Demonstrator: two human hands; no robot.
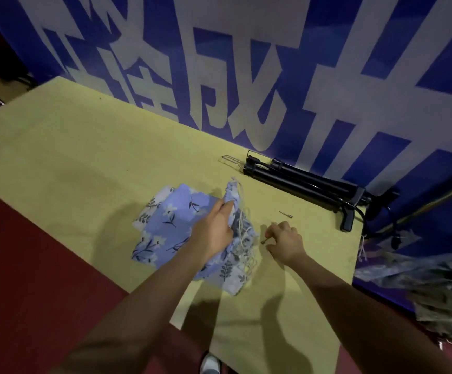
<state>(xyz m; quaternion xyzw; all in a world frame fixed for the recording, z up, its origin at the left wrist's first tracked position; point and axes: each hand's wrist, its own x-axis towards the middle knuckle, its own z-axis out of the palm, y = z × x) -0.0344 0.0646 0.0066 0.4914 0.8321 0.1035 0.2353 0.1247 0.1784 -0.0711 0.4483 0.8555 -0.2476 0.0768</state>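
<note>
While the left hand (214,228) grips the pouch (170,220) mouth,
right hand (287,240) fingers (272,230) pinch a pin (263,241) (pointing left) just beside it.

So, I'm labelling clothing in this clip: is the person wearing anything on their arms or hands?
Nothing visible. The left hand and the right hand are bare: no gloves, rings, watch or bracelet show. The left forearm and right forearm are uncovered to the frame's edge, no sleeve in view.

Tabletop (70,157) open and passable to the left of and beyond the floral pouches (170,225); to the right, black pumps (300,179) lie along the banner wall (246,76) and a loose needle (285,214) lies on the strip between pumps and pouches.
</note>
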